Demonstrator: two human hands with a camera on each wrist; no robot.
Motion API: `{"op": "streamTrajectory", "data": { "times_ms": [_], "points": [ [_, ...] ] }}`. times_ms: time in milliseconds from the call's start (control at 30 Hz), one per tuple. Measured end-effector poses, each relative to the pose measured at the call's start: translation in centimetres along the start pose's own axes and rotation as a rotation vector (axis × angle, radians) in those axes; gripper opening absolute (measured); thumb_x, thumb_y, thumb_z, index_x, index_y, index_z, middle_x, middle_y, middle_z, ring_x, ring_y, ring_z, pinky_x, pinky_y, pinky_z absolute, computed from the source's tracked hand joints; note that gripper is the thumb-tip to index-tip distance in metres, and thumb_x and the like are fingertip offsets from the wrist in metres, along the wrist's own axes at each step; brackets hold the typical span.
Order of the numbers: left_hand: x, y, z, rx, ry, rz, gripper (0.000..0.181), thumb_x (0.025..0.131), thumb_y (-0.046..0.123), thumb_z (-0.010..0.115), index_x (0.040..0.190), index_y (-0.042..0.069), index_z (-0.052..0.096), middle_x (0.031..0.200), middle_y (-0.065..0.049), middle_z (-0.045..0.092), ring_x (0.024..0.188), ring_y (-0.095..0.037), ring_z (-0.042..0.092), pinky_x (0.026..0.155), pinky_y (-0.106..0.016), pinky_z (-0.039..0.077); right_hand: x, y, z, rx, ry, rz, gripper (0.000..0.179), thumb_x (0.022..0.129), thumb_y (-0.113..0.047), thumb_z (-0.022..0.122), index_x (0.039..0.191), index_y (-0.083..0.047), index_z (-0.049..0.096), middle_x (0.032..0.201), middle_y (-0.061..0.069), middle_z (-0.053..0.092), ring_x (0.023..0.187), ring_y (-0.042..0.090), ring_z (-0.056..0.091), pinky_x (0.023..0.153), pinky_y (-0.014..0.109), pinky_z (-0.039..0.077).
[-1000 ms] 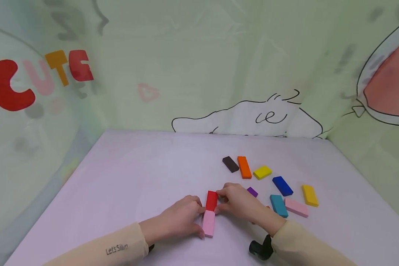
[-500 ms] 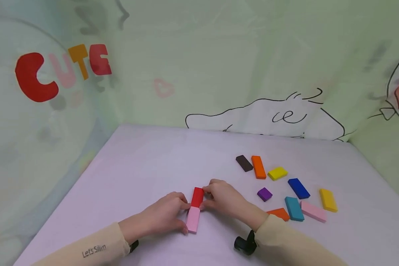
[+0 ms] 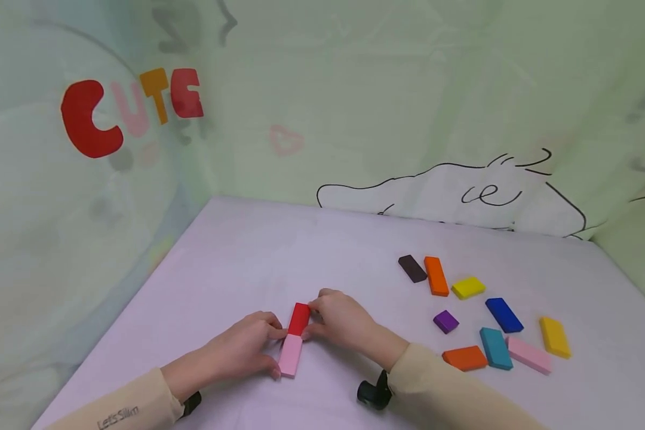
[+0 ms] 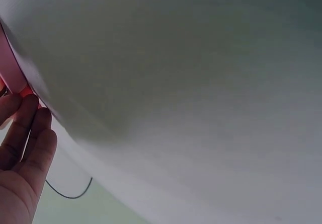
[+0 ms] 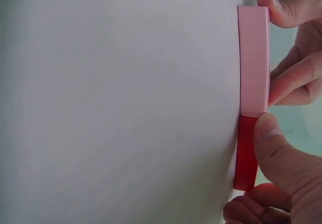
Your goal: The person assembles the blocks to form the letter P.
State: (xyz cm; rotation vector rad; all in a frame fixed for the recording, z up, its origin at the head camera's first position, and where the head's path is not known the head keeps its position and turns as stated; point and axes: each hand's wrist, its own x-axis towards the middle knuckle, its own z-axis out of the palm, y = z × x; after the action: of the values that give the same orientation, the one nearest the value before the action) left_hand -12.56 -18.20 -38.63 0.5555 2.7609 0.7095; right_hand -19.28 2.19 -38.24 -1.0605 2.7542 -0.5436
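A pink block (image 3: 290,356) and a red block (image 3: 299,319) lie end to end on the table in the head view. My left hand (image 3: 239,352) holds the pink block from its left side, thumb at the near end and fingertips close to the joint. From the right, my right hand (image 3: 346,322) pinches the red block between the thumb, beside the joint, and fingers by its far end. The right wrist view shows the pink block (image 5: 254,60) and red block (image 5: 245,156) touching. In the left wrist view, fingers mostly cover the red block.
Loose blocks lie to the right: dark brown (image 3: 412,269), orange (image 3: 436,276), yellow (image 3: 468,288), purple (image 3: 446,321), blue (image 3: 504,315), teal (image 3: 496,348), another pink (image 3: 529,355), a deeper yellow (image 3: 555,337) and a second orange (image 3: 464,358) beside the right sleeve. Printed cloth walls border the table (image 3: 269,251).
The head view has turned right, so hands and blocks appear farther left. Both hands keep their hold on the pink and red blocks. The orange block near the right sleeve shows more fully.
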Motion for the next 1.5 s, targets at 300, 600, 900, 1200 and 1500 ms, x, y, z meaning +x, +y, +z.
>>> {"op": "streamTrajectory", "data": {
  "times_ms": [300,600,900,1200,1500],
  "points": [
    [-1.3,-1.3,-0.5,0.004,0.007,-0.013,0.059,0.07,0.024,0.095,0.121,0.003,0.075,0.109,-0.003,0.067,0.101,-0.017,0.058,0.084,-0.031,0.059,1.1,-1.2,0.8,-0.009,-0.008,-0.02,0.035,0.08,-0.027,0.088,0.105,-0.005,0.079,0.077,0.0,0.059,0.067,0.009,0.049,0.059,0.018,0.043],
    [-2.3,-2.1,-0.8,0.006,0.021,-0.023,0.06,0.069,0.024,0.095,0.121,0.003,0.075,0.109,-0.003,0.068,0.1,-0.018,0.06,0.084,-0.032,0.059,1.9,-2.0,1.5,-0.034,0.003,-0.058,0.034,0.081,-0.03,0.088,0.104,-0.008,0.08,0.075,-0.003,0.056,0.068,0.007,0.047,0.059,0.017,0.043],
    [-2.8,-2.3,-1.0,-0.017,0.021,-0.04,0.06,0.07,0.023,0.095,0.122,0.002,0.075,0.11,-0.002,0.067,0.102,-0.018,0.059,0.085,-0.034,0.06,2.2,-2.1,1.7,-0.015,0.027,-0.094,0.037,0.079,-0.028,0.09,0.105,-0.005,0.079,0.081,0.001,0.064,0.07,0.008,0.05,0.063,0.018,0.047],
    [-3.0,-2.4,-1.2,-0.03,0.017,-0.063,0.058,0.07,0.023,0.095,0.12,0.002,0.075,0.11,-0.002,0.066,0.102,-0.018,0.058,0.084,-0.033,0.06,2.5,-2.3,1.8,0.005,0.03,-0.101,0.038,0.079,-0.026,0.09,0.108,-0.004,0.078,0.085,0.003,0.067,0.071,0.009,0.053,0.065,0.019,0.049],
    [-3.1,-2.7,-1.5,-0.038,0.012,-0.087,0.061,0.069,0.025,0.096,0.121,0.003,0.075,0.112,-0.003,0.067,0.104,-0.019,0.059,0.088,-0.039,0.06,2.9,-2.2,2.1,0.043,0.014,-0.08,0.043,0.08,-0.029,0.089,0.111,-0.003,0.075,0.09,0.004,0.067,0.076,0.01,0.055,0.071,0.022,0.054]
  ]
}}
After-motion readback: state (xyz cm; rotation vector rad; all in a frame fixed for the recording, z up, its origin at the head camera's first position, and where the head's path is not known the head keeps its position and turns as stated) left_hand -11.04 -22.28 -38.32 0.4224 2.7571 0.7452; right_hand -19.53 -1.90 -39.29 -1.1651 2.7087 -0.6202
